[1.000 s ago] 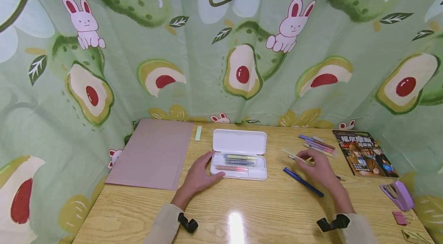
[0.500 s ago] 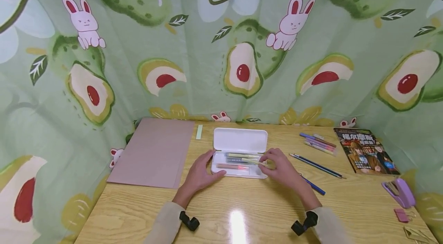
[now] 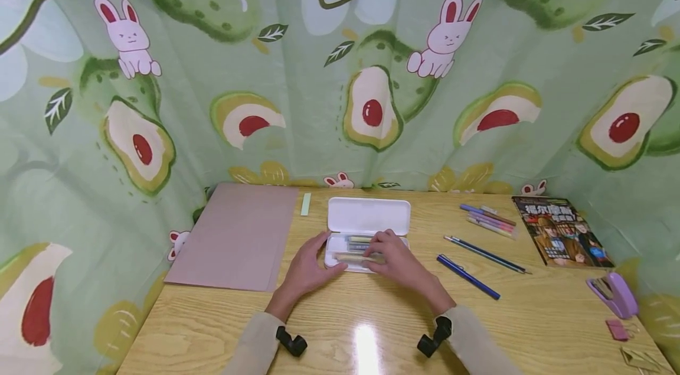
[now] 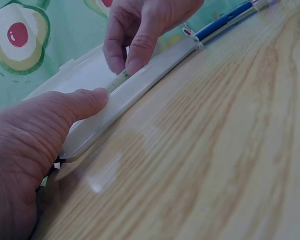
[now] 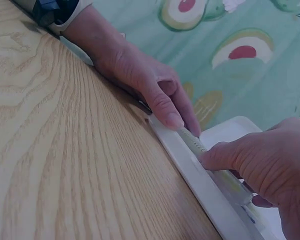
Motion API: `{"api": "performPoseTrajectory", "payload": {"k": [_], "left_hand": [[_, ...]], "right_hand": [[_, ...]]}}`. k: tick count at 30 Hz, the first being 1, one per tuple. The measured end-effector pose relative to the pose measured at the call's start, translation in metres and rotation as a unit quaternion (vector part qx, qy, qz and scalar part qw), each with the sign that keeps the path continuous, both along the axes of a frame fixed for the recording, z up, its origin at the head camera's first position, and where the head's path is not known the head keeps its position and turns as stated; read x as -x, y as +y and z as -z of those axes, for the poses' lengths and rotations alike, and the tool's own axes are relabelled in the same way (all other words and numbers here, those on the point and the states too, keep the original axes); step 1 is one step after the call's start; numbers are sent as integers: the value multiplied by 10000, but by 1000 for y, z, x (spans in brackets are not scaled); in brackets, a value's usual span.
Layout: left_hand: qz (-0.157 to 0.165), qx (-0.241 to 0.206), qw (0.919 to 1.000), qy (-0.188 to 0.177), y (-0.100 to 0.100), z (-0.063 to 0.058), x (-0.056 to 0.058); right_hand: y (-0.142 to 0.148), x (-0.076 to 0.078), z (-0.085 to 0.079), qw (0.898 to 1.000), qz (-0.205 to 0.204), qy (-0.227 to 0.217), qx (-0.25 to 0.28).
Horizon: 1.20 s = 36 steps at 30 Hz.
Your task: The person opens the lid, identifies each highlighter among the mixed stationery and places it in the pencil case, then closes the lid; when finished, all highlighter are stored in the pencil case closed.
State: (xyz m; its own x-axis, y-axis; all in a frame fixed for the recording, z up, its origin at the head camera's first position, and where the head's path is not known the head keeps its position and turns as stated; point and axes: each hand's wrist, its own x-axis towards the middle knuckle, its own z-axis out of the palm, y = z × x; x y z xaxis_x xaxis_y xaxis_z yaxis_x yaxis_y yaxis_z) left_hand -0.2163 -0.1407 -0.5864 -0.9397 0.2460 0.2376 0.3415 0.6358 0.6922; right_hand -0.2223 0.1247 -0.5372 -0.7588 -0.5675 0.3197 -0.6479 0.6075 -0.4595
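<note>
A white pencil case (image 3: 369, 215) lies on the table with its lid raised. Several pens (image 3: 360, 240) rest in its tray. My left hand (image 3: 307, 267) holds the case's left end, thumb on the front rim and fingers at the back corner. Between thumb and fingers, my right hand (image 3: 395, 261) pinches a pale yellow-green pen (image 5: 229, 186) low over the front part of the tray. That pen lies lengthwise along the front wall, and the fingers partly cover it. Whether it touches the tray floor I cannot tell.
Right of the case are a blue pen (image 3: 467, 276), pencils (image 3: 486, 254), several coloured pens (image 3: 491, 221), a magazine (image 3: 563, 233), a purple stapler (image 3: 618, 295) and a pink clip (image 3: 617, 330). A mauve folder (image 3: 234, 236) and a pale green strip (image 3: 306, 204) lie left.
My right hand has carried the yellow-green pen leftward from the table on the right into the case's front part. My left hand stays at the case's left end.
</note>
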Motion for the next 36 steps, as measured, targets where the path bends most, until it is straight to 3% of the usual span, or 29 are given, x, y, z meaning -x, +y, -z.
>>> {"api": "performPoseTrajectory", "payload": {"k": [16, 23, 32, 36], "left_hand": [[-27, 33, 10000, 2, 1, -4, -2], [1, 5, 10000, 68, 2, 0, -1], [-22, 32, 10000, -51, 0, 0, -2], [-4, 27, 10000, -55, -1, -1, -2]], "right_hand": [[-15, 6, 0, 9995, 197, -153, -198], [-14, 8, 4, 9998, 162, -93, 45], [17, 1, -6, 9918, 590, -881, 716], [41, 0, -7, 9878, 749, -792, 1110]]}}
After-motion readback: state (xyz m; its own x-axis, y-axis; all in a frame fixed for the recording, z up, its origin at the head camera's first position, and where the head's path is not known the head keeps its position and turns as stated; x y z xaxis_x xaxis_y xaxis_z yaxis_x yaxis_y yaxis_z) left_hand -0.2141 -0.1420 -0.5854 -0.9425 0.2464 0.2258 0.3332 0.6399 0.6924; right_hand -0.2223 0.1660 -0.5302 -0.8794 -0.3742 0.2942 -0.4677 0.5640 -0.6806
